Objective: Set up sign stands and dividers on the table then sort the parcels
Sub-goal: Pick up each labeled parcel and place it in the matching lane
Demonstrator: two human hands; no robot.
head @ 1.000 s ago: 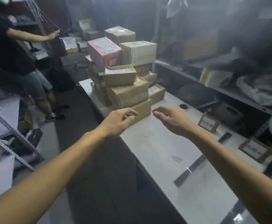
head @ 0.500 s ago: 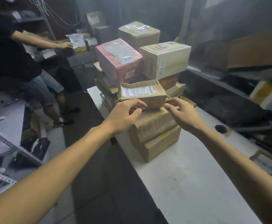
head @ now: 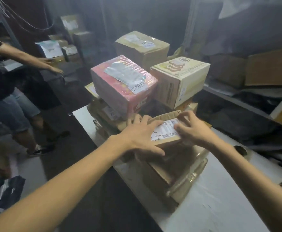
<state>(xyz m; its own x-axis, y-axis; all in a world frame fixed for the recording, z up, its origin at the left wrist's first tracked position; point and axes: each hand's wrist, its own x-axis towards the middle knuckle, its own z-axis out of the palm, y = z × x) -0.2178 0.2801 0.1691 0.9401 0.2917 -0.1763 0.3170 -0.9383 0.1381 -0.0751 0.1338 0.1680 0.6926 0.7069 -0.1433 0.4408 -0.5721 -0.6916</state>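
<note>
The white table (head: 220, 206) runs out from under the pink box (head: 123, 84) toward the near right. Another person (head: 1, 81) stands well left of the pink box, one arm stretched toward it. A grey shelf (head: 237, 101) lies well right of it. A brown carton (head: 142, 46) rises just behind the pink box, and a cream box (head: 180, 79) stands just beside it on the right. Taped brown cartons (head: 178, 174) are stacked in front of and below it.

The flat parcel (head: 167, 131) lies on those cartons just in front of the pink box, which, with the cream box, walls off its far side. Its long axis runs left to right and its label faces up.

The left hand (head: 140, 136) holds the end nearer the pink box, fingers spread over the top, thumb against the near face. The right hand (head: 193, 129) holds the end farther from it, fingers bent onto the label; its thumb is hidden.
</note>
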